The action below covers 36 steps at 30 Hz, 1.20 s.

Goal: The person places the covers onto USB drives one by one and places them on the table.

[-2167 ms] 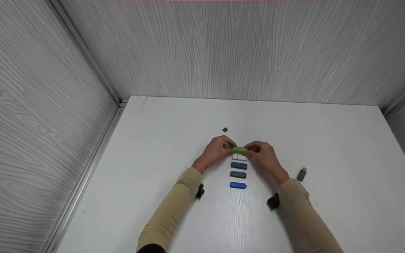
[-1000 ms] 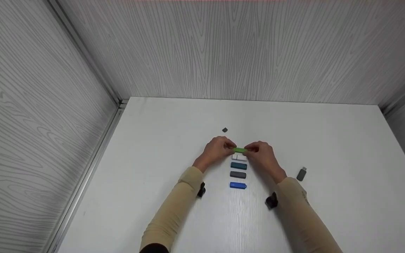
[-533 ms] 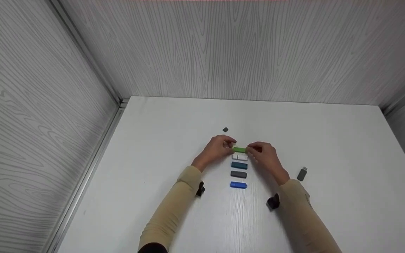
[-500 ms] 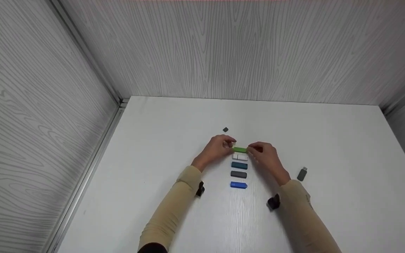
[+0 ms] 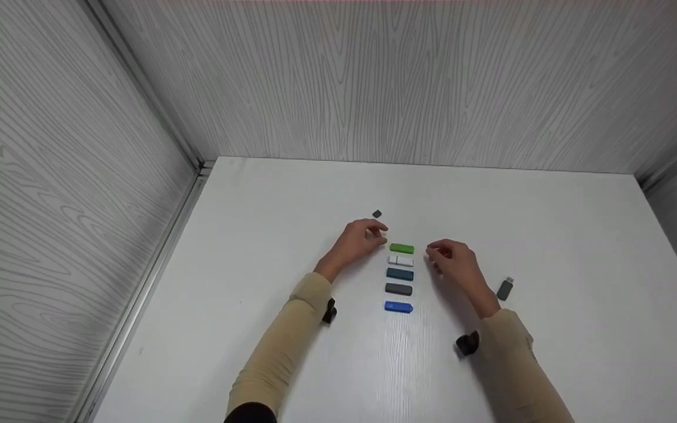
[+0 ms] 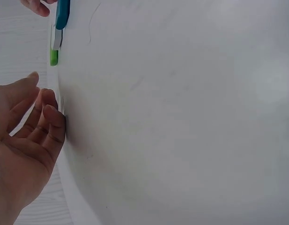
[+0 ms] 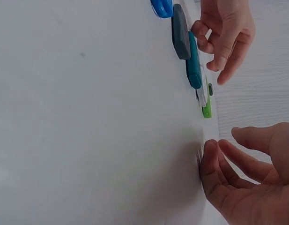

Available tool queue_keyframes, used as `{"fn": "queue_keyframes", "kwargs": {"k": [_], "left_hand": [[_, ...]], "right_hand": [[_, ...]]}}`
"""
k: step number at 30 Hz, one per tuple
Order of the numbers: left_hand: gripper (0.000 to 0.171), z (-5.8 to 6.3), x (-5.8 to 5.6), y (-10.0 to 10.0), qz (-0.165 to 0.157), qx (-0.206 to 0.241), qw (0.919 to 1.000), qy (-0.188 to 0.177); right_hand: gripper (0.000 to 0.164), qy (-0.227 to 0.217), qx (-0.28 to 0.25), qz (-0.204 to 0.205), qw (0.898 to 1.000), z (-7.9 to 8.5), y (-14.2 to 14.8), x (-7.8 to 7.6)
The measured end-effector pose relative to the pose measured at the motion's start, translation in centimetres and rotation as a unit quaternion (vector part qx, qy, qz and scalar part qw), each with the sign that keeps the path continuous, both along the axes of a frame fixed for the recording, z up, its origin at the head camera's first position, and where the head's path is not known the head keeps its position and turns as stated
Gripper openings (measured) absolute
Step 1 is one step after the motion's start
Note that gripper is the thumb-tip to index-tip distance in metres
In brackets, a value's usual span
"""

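Observation:
A green USB stick [image 5: 402,248] lies at the far end of a column of sticks on the white table. Below it come a white stick [image 5: 401,261], a teal stick [image 5: 400,274], a grey stick [image 5: 398,289] and a blue stick [image 5: 398,306], all lying crosswise. My left hand [image 5: 357,242] is just left of the green stick, apart from it, fingers loosely bent and holding nothing. To the right of that stick, my right hand [image 5: 457,262] is likewise apart, its fingers relaxed with a gap between thumb and fingertips in the right wrist view.
Another grey USB stick [image 5: 505,288] with its metal plug bare lies to the right, near my right wrist. A tiny dark square piece [image 5: 377,214] sits beyond my left hand. Wood-grain panels [image 5: 338,82] wall the table at the back and sides.
Both hands have let go of the green stick and drawn apart, the left one leftward and the right one rightward. The green stick stays at the far end of the column.

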<state>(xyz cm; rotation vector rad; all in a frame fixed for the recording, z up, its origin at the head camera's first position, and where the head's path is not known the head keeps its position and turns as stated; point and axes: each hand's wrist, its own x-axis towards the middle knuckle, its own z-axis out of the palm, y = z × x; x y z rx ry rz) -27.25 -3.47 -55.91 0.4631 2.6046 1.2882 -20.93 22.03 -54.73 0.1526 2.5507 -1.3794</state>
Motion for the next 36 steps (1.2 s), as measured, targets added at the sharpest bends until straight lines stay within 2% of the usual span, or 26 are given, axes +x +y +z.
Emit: {"fn": "queue_keyframes", "kwargs": {"k": [8, 13, 21, 28, 36], "left_hand": [[0.028, 0.1, -0.1, 0.0, 0.015, 0.009, 0.9998, 0.000], [0.026, 0.0, -0.5, -0.1, 0.033, 0.010, 0.9992, 0.019], [0.029, -0.2, -0.8, -0.1, 0.036, 0.025, 0.9986, 0.031], [0.031, -0.3, -1.7, -0.4, 0.044, 0.015, 0.9982, 0.037], [0.030, -0.4, -2.4, -0.4, 0.040, 0.021, 0.9983, 0.037]], "right_hand": [[0.036, 0.009, 0.011, -0.011, 1.000, 0.2, 1.0, 1.3], [0.035, 0.021, 0.014, -0.018, 1.000, 0.5, 1.5, 2.1], [0.032, 0.038, 0.021, -0.022, 0.999, 0.7, 2.3, 3.1], [0.035, 0.034, 0.025, -0.026, 0.999, 1.3, 3.2, 3.9], [0.036, 0.036, 0.047, -0.084, 0.995, 1.7, 4.3, 5.3]]}}
